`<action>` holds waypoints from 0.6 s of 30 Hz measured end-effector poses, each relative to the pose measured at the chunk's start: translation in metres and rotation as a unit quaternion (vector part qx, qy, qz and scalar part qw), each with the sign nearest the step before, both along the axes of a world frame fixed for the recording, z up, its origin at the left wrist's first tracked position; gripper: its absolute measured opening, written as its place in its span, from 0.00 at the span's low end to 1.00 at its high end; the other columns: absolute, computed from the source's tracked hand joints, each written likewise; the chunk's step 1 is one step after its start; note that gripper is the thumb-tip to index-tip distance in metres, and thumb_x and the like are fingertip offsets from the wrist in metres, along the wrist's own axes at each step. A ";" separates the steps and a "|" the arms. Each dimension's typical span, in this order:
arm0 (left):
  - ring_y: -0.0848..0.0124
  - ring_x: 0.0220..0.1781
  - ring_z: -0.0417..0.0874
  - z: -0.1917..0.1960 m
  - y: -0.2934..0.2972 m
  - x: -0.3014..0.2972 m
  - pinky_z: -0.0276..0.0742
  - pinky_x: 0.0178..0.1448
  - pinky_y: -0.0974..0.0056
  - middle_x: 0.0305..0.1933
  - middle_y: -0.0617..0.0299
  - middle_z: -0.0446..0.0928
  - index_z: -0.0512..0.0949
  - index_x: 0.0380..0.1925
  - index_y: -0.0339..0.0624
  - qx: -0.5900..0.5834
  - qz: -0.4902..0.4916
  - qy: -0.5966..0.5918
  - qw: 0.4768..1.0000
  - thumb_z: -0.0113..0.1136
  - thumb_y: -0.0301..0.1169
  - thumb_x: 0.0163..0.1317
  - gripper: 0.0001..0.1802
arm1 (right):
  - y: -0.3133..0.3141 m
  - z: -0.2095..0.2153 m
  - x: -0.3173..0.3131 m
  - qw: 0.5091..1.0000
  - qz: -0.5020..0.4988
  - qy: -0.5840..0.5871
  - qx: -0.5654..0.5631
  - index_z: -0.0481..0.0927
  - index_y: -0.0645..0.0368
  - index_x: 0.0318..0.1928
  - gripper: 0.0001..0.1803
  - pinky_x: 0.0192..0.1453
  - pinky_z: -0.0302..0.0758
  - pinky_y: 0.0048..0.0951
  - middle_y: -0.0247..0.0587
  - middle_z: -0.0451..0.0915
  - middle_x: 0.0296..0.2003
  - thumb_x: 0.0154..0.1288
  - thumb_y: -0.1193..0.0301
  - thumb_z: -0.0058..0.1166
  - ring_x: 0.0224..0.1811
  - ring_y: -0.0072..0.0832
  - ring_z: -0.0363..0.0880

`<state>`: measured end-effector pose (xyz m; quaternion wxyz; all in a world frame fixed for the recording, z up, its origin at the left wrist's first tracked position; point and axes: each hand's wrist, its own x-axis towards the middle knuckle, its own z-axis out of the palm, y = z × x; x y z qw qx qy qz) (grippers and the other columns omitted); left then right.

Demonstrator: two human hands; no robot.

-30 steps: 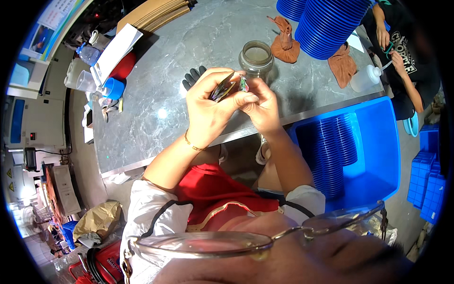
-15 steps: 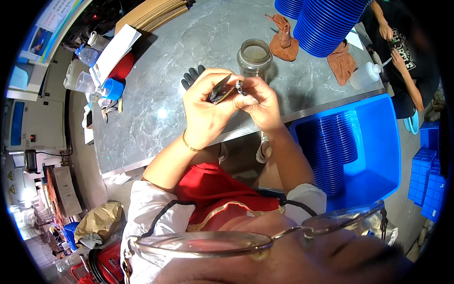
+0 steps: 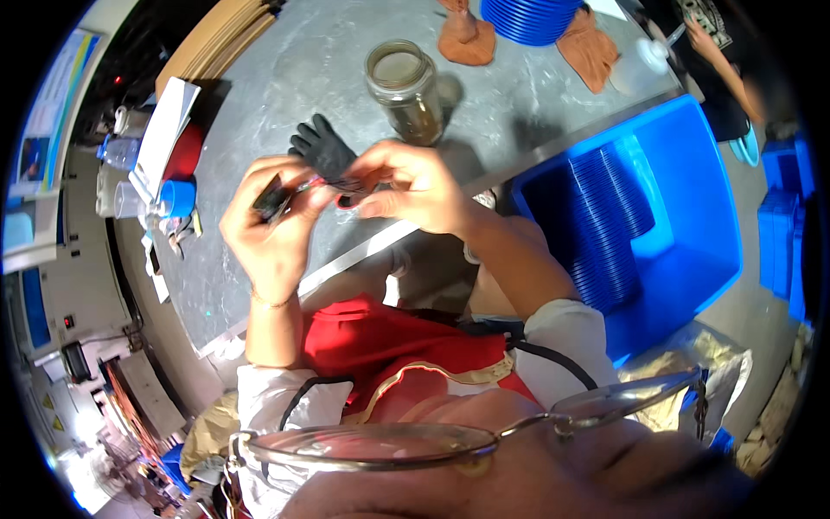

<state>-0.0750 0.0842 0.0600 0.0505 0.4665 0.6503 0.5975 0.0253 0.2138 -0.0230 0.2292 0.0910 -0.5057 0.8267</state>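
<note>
Both my hands are raised close together over the table's front edge. Fingers curled, my left hand (image 3: 270,229) grips a small dark, flat piece (image 3: 273,199) of a kind I cannot make out. Between the two hands runs a thin dark and red strip (image 3: 318,182), blurred. My right hand (image 3: 424,192) pinches at the strip's other end, thumb and fingers closed. Just beyond the hands lies a black glove (image 3: 322,147) on the grey table. An open, clear jar (image 3: 406,99) with brownish contents or tint stands behind my right hand.
To the right, a blue tub (image 3: 692,216) holds stacked blue rings (image 3: 596,233). Brown cloths (image 3: 588,48) and a blue stack (image 3: 532,17) sit at the far side. Bottles and a blue cup (image 3: 178,199) stand left. A co-worker's arm (image 3: 726,69) shows at far right.
My hands have shifted left and moved a little apart, the strip now showing between them. The view has turned, so the jar, tub and cloths sit differently. More of the glove shows.
</note>
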 end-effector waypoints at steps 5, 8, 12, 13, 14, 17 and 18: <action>0.71 0.37 0.76 0.000 -0.014 -0.003 0.73 0.41 0.71 0.38 0.54 0.77 0.78 0.37 0.31 0.007 0.017 0.020 1.000 0.68 0.22 0.47 0.15 | -0.016 -0.004 -0.007 1.000 -0.030 0.001 0.001 0.73 0.64 0.46 0.19 0.45 0.73 0.24 0.35 0.76 0.38 0.53 0.77 0.63 0.39 0.19 0.75; 0.72 0.39 0.77 0.006 -0.005 0.006 0.73 0.42 0.72 0.40 0.55 0.77 0.77 0.40 0.32 -0.049 -0.008 -0.003 0.999 0.70 0.23 0.44 0.20 | -0.013 -0.006 -0.007 0.998 -0.065 0.003 0.014 0.73 0.63 0.44 0.18 0.43 0.73 0.23 0.33 0.76 0.37 0.52 0.78 0.63 0.37 0.18 0.74; 0.76 0.36 0.78 0.002 -0.003 0.007 0.73 0.41 0.74 0.37 0.60 0.79 0.78 0.39 0.33 -0.072 0.068 -0.060 0.993 0.71 0.22 0.43 0.19 | -0.009 -0.005 -0.006 0.997 -0.072 0.004 0.004 0.73 0.65 0.47 0.19 0.45 0.74 0.23 0.39 0.77 0.39 0.54 0.79 0.61 0.40 0.21 0.77; 0.78 0.35 0.77 0.002 -0.001 0.007 0.73 0.41 0.74 0.35 0.62 0.79 0.79 0.37 0.33 -0.058 0.073 -0.086 0.992 0.71 0.21 0.44 0.17 | -0.007 -0.003 -0.006 0.998 -0.059 -0.014 -0.002 0.72 0.66 0.47 0.18 0.45 0.74 0.23 0.41 0.77 0.40 0.55 0.79 0.60 0.41 0.22 0.77; 0.77 0.35 0.77 -0.003 0.003 0.005 0.72 0.40 0.74 0.35 0.62 0.79 0.79 0.34 0.33 -0.043 0.064 -0.061 0.995 0.70 0.21 0.44 0.15 | -0.004 -0.002 -0.004 0.998 -0.045 -0.034 -0.007 0.72 0.67 0.47 0.17 0.45 0.75 0.24 0.42 0.77 0.42 0.57 0.79 0.59 0.42 0.24 0.77; 0.77 0.35 0.77 -0.004 0.008 0.007 0.73 0.40 0.72 0.34 0.62 0.78 0.79 0.32 0.34 -0.048 0.071 -0.034 0.996 0.72 0.22 0.42 0.15 | -0.004 -0.005 -0.006 0.997 -0.036 -0.004 -0.063 0.72 0.68 0.48 0.15 0.49 0.74 0.26 0.43 0.77 0.43 0.61 0.77 0.55 0.45 0.26 0.76; 0.76 0.35 0.77 -0.009 0.010 0.007 0.73 0.40 0.71 0.33 0.62 0.78 0.79 0.32 0.35 -0.038 0.060 -0.025 0.997 0.72 0.23 0.42 0.15 | -0.002 -0.003 -0.003 0.997 -0.048 -0.016 -0.053 0.72 0.68 0.48 0.15 0.50 0.73 0.26 0.43 0.77 0.43 0.62 0.75 0.54 0.46 0.26 0.75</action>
